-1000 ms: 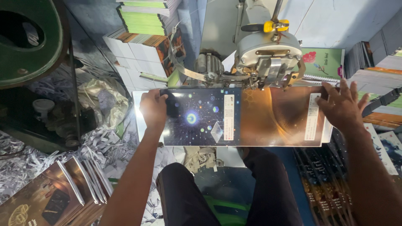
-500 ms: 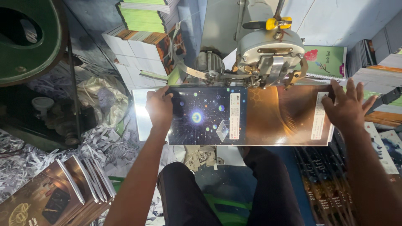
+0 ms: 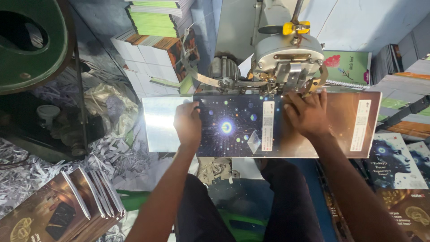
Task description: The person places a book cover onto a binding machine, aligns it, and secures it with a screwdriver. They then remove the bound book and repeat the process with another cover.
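Observation:
A glossy opened book cover (image 3: pixel 251 127) with a dark starry print and a brown half lies flat on the metal bed of a stitching machine (image 3: pixel 286 58). My left hand (image 3: pixel 187 123) presses its left part, fingers spread near the shiny bare plate (image 3: pixel 159 123). My right hand (image 3: pixel 307 114) lies palm-down on the cover's middle, fingertips just below the machine's head. Neither hand grips anything; both rest flat on the cover.
Stacks of finished books stand behind the machine (image 3: pixel 156 18) and at the lower left (image 3: pixel 67 206). Paper shreds (image 3: pixel 27 179) cover the floor at the left. A green round machine part (image 3: pixel 27 40) is upper left. More printed covers (image 3: pixel 394 161) lie at the right.
My right hand has moved left from the cover's right edge to its middle, under the machine head. The cover has shifted to the right; my left hand has stayed on it.

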